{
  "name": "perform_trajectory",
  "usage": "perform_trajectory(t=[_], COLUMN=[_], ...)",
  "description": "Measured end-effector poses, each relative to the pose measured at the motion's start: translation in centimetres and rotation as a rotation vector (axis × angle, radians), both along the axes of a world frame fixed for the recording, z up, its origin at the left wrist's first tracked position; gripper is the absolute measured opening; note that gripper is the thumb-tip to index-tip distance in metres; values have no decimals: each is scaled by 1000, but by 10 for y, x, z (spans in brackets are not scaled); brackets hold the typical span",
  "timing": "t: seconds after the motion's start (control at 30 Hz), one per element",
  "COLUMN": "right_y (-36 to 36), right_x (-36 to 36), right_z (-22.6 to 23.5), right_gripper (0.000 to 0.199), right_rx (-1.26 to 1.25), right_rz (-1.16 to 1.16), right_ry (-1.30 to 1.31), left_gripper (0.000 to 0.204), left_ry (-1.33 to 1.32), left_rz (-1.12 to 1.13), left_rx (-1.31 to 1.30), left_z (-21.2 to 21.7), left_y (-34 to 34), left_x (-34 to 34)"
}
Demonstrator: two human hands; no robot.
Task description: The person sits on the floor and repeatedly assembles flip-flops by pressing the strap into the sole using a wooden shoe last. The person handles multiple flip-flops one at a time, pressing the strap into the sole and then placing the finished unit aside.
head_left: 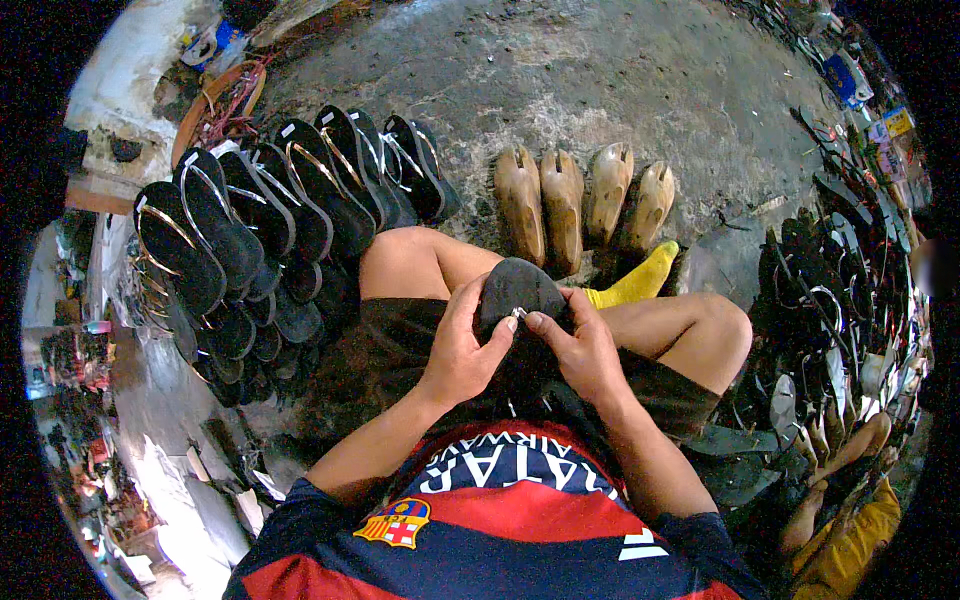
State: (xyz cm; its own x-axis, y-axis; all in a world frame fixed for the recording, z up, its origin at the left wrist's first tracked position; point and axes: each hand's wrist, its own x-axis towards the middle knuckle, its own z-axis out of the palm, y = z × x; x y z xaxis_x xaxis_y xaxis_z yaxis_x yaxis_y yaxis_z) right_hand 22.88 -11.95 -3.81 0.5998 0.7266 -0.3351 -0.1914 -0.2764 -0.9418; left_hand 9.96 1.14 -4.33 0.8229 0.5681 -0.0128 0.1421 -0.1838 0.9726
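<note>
A black flip-flop sole [522, 283] is held over my lap, its rounded end pointing away from me. My left hand [462, 345] grips its left edge, the thumb pressed on top. On the opposite edge, my right hand [588, 350] is closed round the sole with its thumb bent inward. Between the two thumb tips shows a small silvery strap piece [518, 314], partly covered by them. The near part of the sole is hard to make out against my dark shorts.
Stacked black flip-flops [240, 245] with shiny straps stand at the left. Several wooden shoe lasts [519, 205] lie ahead on the concrete floor [450, 80], beyond a yellow sock [645, 275]. Dark footwear parts [830, 280] pile up at right, near another person's arm [855, 445].
</note>
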Motion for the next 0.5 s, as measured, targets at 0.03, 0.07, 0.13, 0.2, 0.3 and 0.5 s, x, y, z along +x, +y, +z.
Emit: perform_trajectory(t=[0.03, 0.07, 0.13, 0.2, 0.3, 0.5], right_y=[0, 0, 3, 11, 32, 49], right_x=[-1, -2, -3, -4, -12, 25], right_z=[-3, -6, -6, 0, 20, 40], right_gripper=[36, 36, 38, 39, 42, 32], right_rx=[-30, -68, -77, -153, -68, 299], right_rz=[-8, -10, -56, -106, -172, 380], right_ry=[-80, -140, -245, -266, -540, -230], left_gripper=[44, 47, 52, 57, 66, 47], left_ry=[-4, -57, -133, -41, 45, -189], left_rz=[25, 43, 59, 43, 21, 240], left_rx=[47, -22, -150, -200, -378, -820], left_z=[-2, -2, 0, 8, 27, 52], left_y=[-1, -2, -3, 2, 14, 60], left_x=[1, 3, 7, 11, 16, 6])
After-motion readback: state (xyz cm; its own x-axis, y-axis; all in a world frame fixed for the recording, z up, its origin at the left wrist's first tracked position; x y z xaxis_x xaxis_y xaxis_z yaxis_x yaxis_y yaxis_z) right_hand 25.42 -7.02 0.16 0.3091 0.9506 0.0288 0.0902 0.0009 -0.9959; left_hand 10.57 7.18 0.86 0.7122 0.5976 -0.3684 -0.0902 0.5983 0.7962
